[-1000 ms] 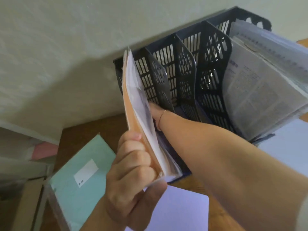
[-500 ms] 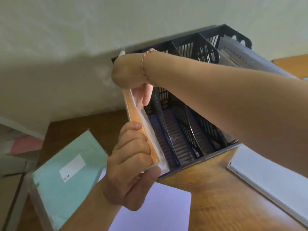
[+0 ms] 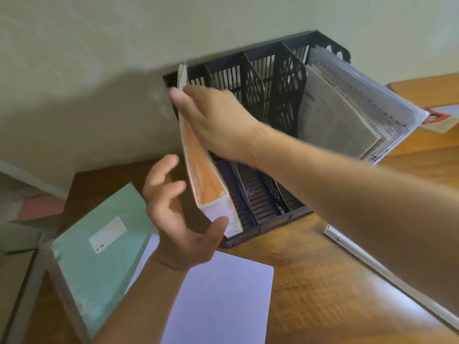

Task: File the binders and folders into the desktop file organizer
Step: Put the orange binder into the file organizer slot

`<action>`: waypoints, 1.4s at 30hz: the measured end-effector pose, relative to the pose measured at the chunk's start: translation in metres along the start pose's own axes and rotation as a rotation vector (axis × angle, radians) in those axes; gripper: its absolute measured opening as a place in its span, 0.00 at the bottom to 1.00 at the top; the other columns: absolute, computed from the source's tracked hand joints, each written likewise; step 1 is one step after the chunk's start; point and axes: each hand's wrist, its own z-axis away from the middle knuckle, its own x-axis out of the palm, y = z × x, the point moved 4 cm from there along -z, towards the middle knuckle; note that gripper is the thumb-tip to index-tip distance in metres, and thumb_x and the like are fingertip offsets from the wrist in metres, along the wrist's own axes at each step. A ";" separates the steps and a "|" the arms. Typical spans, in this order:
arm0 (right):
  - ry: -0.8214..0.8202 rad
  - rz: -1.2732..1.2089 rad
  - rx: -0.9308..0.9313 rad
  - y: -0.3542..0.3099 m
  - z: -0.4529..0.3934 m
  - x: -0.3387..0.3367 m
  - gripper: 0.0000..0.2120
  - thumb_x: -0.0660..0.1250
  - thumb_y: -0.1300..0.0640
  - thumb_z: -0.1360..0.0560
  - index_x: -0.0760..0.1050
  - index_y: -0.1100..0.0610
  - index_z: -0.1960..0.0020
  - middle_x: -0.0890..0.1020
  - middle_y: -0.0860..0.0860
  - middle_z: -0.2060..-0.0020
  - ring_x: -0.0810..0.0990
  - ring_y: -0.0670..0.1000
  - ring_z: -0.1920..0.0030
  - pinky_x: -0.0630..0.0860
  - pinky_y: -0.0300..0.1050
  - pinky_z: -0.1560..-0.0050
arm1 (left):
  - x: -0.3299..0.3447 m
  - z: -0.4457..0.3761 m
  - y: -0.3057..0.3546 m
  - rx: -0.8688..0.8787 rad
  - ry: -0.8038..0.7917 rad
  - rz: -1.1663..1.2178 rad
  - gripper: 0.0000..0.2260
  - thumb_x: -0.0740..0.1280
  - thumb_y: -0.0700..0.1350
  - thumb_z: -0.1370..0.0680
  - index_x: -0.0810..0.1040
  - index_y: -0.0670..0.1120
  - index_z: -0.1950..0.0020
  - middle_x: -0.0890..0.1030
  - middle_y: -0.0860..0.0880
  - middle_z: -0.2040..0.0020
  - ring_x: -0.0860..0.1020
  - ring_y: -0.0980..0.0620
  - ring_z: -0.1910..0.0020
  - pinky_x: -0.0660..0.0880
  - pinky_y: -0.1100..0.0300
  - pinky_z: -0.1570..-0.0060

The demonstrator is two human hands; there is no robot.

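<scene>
A: What's sitting on the wooden desk (image 3: pixel 323 281) against that pale wall (image 3: pixel 99 58)?

B: A black file organizer (image 3: pixel 270 100) is standing at twelve o'clock, backed up to the wall. Its rightmost slot, at about one o'clock, is holding a leaning stack of papers (image 3: pixel 347 112). The two middle slots are showing bare slatted floors.

A: And the folder?

B: The orange folder (image 3: pixel 201 170) is standing on edge in the leftmost slot, tilted, its lower corner near the organizer's front lip.

A: What are the hands doing?

B: The right hand (image 3: pixel 216 122) is reaching in from four o'clock and pinching the folder's top edge, thumb on the left face, fingers on the other. The left hand (image 3: pixel 173 212) is open at the folder's nine o'clock side, fingers spread apart from it, only the thumb tip touching the lower corner.

A: Anything else lying about?

B: A green folder (image 3: pixel 99 247) is lying at eight o'clock, a lilac sheet (image 3: pixel 218 301) at six, and a white binder (image 3: pixel 372 261) at four.
</scene>
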 end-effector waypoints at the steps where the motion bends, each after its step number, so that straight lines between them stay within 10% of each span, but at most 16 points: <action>1: 0.126 -0.121 -0.098 0.000 0.038 -0.008 0.16 0.55 0.54 0.17 0.76 0.64 0.50 0.81 0.56 0.58 0.81 0.56 0.57 0.74 0.48 0.57 | -0.001 0.020 -0.006 -0.116 0.005 0.028 0.25 0.65 0.55 0.25 0.63 0.47 0.33 0.65 0.32 0.34 0.66 0.31 0.35 0.64 0.41 0.33; 5: 0.109 0.149 -0.085 0.073 0.180 0.023 0.10 0.63 0.61 0.24 0.79 0.61 0.44 0.82 0.52 0.53 0.79 0.55 0.50 0.77 0.55 0.49 | 0.007 0.112 -0.030 -0.670 -0.267 0.050 0.34 0.69 0.60 0.27 0.56 0.61 0.25 0.65 0.52 0.25 0.66 0.53 0.27 0.69 0.55 0.31; 7: -0.159 0.508 -0.011 0.108 0.209 0.065 0.21 0.64 0.49 0.26 0.76 0.56 0.36 0.81 0.50 0.45 0.74 0.58 0.38 0.63 0.63 0.30 | 0.013 0.139 -0.032 -0.791 -0.434 -0.014 0.32 0.72 0.55 0.28 0.62 0.59 0.27 0.72 0.56 0.30 0.72 0.59 0.32 0.74 0.57 0.36; 11: -0.335 0.673 0.099 0.114 0.201 0.094 0.26 0.56 0.36 0.23 0.76 0.54 0.39 0.81 0.47 0.48 0.64 0.60 0.27 0.43 0.70 0.28 | 0.023 0.154 -0.036 -0.997 -0.482 -0.056 0.26 0.73 0.43 0.26 0.70 0.53 0.30 0.81 0.56 0.40 0.80 0.55 0.40 0.77 0.66 0.43; 16: -0.661 0.650 0.393 0.115 0.166 0.097 0.17 0.55 0.40 0.20 0.76 0.48 0.46 0.80 0.46 0.45 0.59 0.55 0.25 0.33 0.75 0.34 | 0.027 0.148 -0.034 -1.068 -0.347 0.049 0.22 0.71 0.38 0.25 0.75 0.55 0.34 0.84 0.54 0.44 0.82 0.58 0.45 0.79 0.64 0.44; 21: -0.803 0.460 0.498 0.122 0.149 0.094 0.22 0.52 0.33 0.23 0.74 0.46 0.60 0.80 0.46 0.57 0.76 0.54 0.44 0.37 0.75 0.34 | 0.027 0.151 -0.034 -1.002 -0.350 -0.028 0.20 0.72 0.39 0.25 0.76 0.48 0.33 0.82 0.55 0.45 0.78 0.70 0.47 0.74 0.76 0.48; 28: -0.972 0.464 0.528 0.125 0.142 0.104 0.26 0.53 0.31 0.24 0.74 0.47 0.38 0.79 0.47 0.43 0.74 0.57 0.40 0.52 0.73 0.31 | 0.027 0.152 -0.038 -1.065 -0.372 -0.057 0.19 0.70 0.41 0.24 0.74 0.50 0.34 0.83 0.54 0.43 0.79 0.57 0.44 0.76 0.66 0.43; 32: -0.816 0.589 0.335 0.115 0.149 0.092 0.24 0.54 0.33 0.23 0.77 0.50 0.45 0.81 0.50 0.53 0.79 0.55 0.53 0.72 0.49 0.52 | 0.025 0.157 -0.044 -1.011 -0.501 -0.084 0.22 0.68 0.35 0.24 0.73 0.49 0.32 0.83 0.55 0.48 0.81 0.53 0.44 0.73 0.74 0.48; 35: -0.303 0.495 0.050 0.115 0.179 0.066 0.10 0.65 0.47 0.24 0.78 0.50 0.48 0.83 0.48 0.51 0.80 0.55 0.48 0.72 0.51 0.47 | 0.023 0.161 -0.046 -0.957 -0.446 -0.166 0.25 0.72 0.36 0.27 0.72 0.45 0.31 0.84 0.51 0.49 0.82 0.52 0.48 0.68 0.83 0.55; 38: 0.100 0.495 -0.038 0.142 0.220 0.036 0.12 0.71 0.60 0.27 0.81 0.55 0.44 0.81 0.52 0.42 0.79 0.56 0.44 0.71 0.60 0.40 | 0.025 0.165 -0.046 -0.963 -0.400 -0.170 0.34 0.73 0.42 0.26 0.61 0.52 0.24 0.83 0.49 0.43 0.83 0.52 0.49 0.78 0.69 0.51; 42: 0.104 0.618 -0.114 0.157 0.224 0.029 0.07 0.69 0.59 0.24 0.84 0.52 0.49 0.83 0.50 0.43 0.78 0.58 0.40 0.62 0.67 0.32 | 0.028 0.155 -0.045 -0.839 -0.396 -0.106 0.33 0.70 0.41 0.24 0.58 0.62 0.27 0.75 0.47 0.30 0.79 0.48 0.39 0.79 0.54 0.41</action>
